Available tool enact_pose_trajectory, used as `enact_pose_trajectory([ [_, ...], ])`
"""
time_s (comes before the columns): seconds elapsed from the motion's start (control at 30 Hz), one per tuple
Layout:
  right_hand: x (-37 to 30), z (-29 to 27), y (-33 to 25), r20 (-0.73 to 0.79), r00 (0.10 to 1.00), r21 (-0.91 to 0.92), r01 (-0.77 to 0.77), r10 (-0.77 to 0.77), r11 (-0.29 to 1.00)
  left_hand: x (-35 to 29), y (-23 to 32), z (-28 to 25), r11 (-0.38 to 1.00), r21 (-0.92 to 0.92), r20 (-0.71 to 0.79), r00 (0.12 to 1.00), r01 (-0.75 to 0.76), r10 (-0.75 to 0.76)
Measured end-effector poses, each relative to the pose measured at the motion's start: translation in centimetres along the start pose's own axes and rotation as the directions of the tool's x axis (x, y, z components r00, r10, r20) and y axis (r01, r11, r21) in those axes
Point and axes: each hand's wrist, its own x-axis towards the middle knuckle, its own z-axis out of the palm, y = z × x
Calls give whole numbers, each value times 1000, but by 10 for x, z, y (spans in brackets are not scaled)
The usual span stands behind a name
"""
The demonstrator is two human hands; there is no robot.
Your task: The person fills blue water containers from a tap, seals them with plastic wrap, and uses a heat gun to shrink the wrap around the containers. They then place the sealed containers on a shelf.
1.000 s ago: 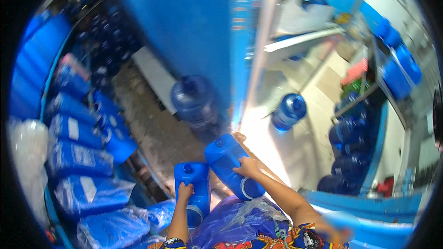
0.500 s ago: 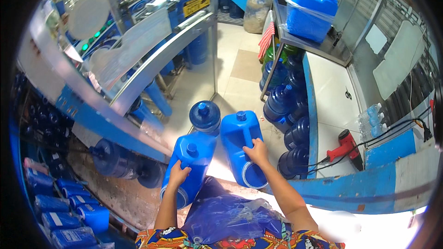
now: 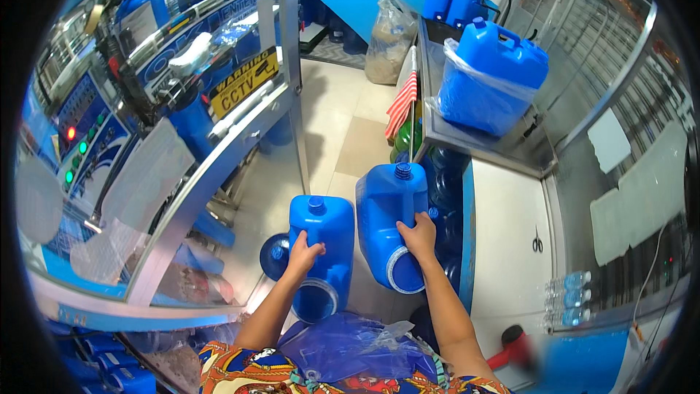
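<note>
I carry two blue plastic jerrycans, caps pointing away from me. My left hand (image 3: 302, 255) grips the handle of the left blue jerrycan (image 3: 324, 230). My right hand (image 3: 419, 237) grips the handle of the right blue jerrycan (image 3: 390, 208), which is held slightly higher and tilted. Both cans hang above the tiled floor (image 3: 350, 131). A crumpled blue plastic bag (image 3: 350, 339) lies against my front below the hands.
A glass-and-metal partition (image 3: 219, 146) with a control panel runs along the left. A metal shelf (image 3: 481, 138) on the right holds a bagged blue jerrycan (image 3: 488, 76). Round blue bottles sit under it. A white counter (image 3: 507, 241) carries scissors (image 3: 537, 241) and small water bottles (image 3: 569, 299).
My view has swung right from a stack of blue bags and bottles to the partition and the shelf. Both hands have kept hold of the two jerrycans throughout.
</note>
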Motion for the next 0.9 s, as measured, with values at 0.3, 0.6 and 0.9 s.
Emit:
enact_pose_trajectory([
  [0.3, 203, 44, 0, -51, 998, 63, 31, -28, 998, 226, 74, 73, 994, -99, 6, 999, 39, -38],
  [0.6, 473, 100, -8, -76, 997, 189, -5, 20, 982, 451, 182, 107, 992, -99, -85, 994, -74, 66],
  [0.9, 694, 112, -20, -419, 904, 344, 70, 86, 936, 716, 299, 125, 920, 143, 382, 878, -364, 288],
])
